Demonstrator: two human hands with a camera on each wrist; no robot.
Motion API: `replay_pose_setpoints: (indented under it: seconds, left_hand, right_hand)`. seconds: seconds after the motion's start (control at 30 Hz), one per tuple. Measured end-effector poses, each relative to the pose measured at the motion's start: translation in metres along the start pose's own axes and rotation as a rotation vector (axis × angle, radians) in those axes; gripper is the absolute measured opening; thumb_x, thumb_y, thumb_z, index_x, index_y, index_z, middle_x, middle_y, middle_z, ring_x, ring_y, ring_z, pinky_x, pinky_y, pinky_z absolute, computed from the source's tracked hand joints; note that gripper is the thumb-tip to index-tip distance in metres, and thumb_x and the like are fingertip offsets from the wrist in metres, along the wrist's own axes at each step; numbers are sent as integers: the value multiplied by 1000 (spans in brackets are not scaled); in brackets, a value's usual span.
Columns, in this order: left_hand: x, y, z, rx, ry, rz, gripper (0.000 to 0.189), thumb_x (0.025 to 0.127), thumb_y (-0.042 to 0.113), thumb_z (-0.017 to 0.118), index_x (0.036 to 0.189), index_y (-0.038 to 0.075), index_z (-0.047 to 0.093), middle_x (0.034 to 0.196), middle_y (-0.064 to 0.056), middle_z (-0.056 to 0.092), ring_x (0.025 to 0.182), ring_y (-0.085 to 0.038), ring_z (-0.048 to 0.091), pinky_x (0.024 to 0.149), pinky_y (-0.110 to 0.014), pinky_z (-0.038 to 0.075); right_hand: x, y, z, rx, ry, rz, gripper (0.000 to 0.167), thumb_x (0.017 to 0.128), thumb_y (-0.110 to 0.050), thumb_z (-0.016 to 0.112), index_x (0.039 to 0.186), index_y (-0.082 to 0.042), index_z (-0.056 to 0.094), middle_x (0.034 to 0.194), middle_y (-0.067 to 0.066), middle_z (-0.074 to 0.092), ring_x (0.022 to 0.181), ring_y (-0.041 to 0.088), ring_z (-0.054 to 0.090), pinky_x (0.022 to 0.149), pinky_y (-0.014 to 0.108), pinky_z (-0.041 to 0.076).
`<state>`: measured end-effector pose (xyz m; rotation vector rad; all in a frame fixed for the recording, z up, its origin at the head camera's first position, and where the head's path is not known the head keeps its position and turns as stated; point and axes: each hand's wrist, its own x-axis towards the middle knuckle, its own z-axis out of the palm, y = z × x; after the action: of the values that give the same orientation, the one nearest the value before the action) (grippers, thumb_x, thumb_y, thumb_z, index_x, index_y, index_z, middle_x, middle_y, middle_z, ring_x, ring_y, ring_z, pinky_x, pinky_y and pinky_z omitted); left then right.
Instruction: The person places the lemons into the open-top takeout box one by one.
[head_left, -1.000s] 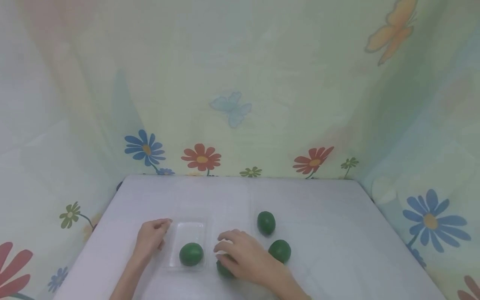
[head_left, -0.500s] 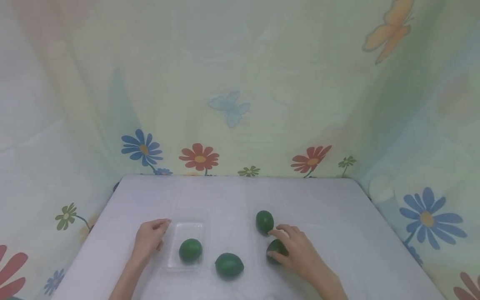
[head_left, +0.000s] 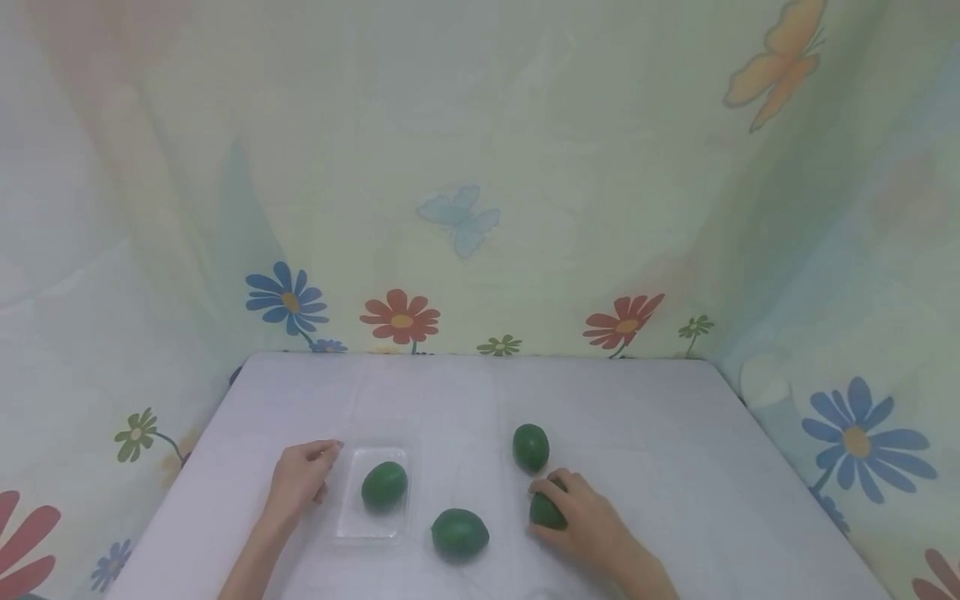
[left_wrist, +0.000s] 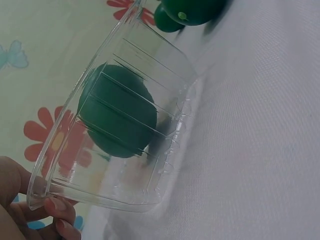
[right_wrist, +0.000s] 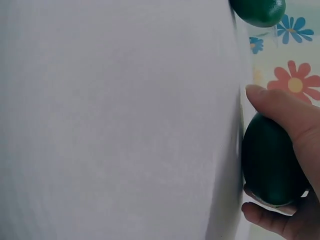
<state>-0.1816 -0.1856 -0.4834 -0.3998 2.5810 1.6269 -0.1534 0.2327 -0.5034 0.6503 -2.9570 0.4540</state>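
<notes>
My left hand (head_left: 298, 477) pinches the corner rim of a clear plastic container (left_wrist: 107, 197); in the left wrist view, thumb and fingers lie on either side of that rim. Inside the container sits one green lime (head_left: 385, 486), seen through the ribbed wall. My right hand (head_left: 588, 521) curls round a second lime (right_wrist: 272, 162) on the right, thumb on one side and fingers on the other. That lime is partly hidden by the hand in the head view.
Between the container and my right hand, another lime (head_left: 460, 534) lies on the white tablecloth (head_left: 645, 417). One more lime (head_left: 531, 447) lies just beyond the right hand. A curtain (head_left: 480, 125) printed with flowers and butterflies hangs round the table's back and sides.
My right hand has moved right from the near middle lime to the right-hand lime and closed round it. The lime in the container has rolled farther back. The left hand stays put.
</notes>
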Motion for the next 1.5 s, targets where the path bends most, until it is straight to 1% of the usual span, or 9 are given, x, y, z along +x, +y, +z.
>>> replay_pose_setpoints:
  seconds: [0.1,0.27,0.5,0.63,0.8,0.97,1.17,1.27,1.5]
  left_hand:
    - [0,0,0,1,-1,1,46,105,25,55,139,-6,57,88,-13,62,48,-12,46,48,-24,40]
    - [0,1,0,-14,0,1,45,104,23,55,139,-6,58,96,-17,65,47,-11,45,47,-24,39]
    - [0,-1,1,-16,6,-1,43,104,21,55,138,-5,60,91,-14,64,47,-11,45,47,-22,40]
    - [1,-2,0,-10,9,0,42,104,21,55,137,-4,61,90,-13,64,47,-11,44,47,-23,40]
    - [1,-5,-1,4,21,-2,43,104,24,56,137,-4,61,80,-9,60,47,-11,43,47,-25,39]
    - [0,-7,-3,-5,18,-7,42,104,22,55,137,-3,61,67,-4,53,46,-11,42,47,-24,38]
    - [-1,-8,-4,4,21,1,42,104,22,55,137,-4,61,78,-8,60,47,-12,44,47,-24,39]
    - [0,-7,-4,8,20,1,43,105,23,56,137,-4,61,76,-8,58,47,-12,43,47,-24,39]
    - [2,-4,-1,-3,9,2,40,104,21,55,136,-3,62,77,-8,58,47,-11,43,47,-24,39]
  right_hand:
    - [1,0,4,7,14,-4,44,83,-36,85,122,-25,67,115,-5,58,100,12,59,79,37,60]
    - [2,0,6,-2,67,-69,39,81,-24,85,116,-24,69,109,-7,56,95,8,54,72,25,56]
    - [5,-7,-1,-24,63,-80,39,81,-25,86,117,-25,70,113,-6,57,98,9,55,73,29,57]
    - [14,-18,-10,-33,73,-126,40,81,-27,87,117,-23,71,113,-5,56,98,10,57,75,27,59]
    - [34,-39,-24,-28,82,-216,37,82,-29,87,115,-23,72,111,-4,57,95,10,57,74,24,57]
    - [55,-61,-36,-1,76,-290,36,85,-32,85,117,-23,70,113,-3,59,99,14,57,71,22,55]
    - [82,-87,-36,31,38,-352,37,86,-32,84,119,-24,69,114,-4,60,95,12,54,68,17,48]
    - [98,-98,-33,47,18,-382,37,87,-31,83,120,-23,69,113,-3,61,95,12,54,69,18,48]
    - [133,-124,-24,36,-79,-359,37,90,-37,80,123,-26,68,115,-4,60,98,12,54,79,21,52]
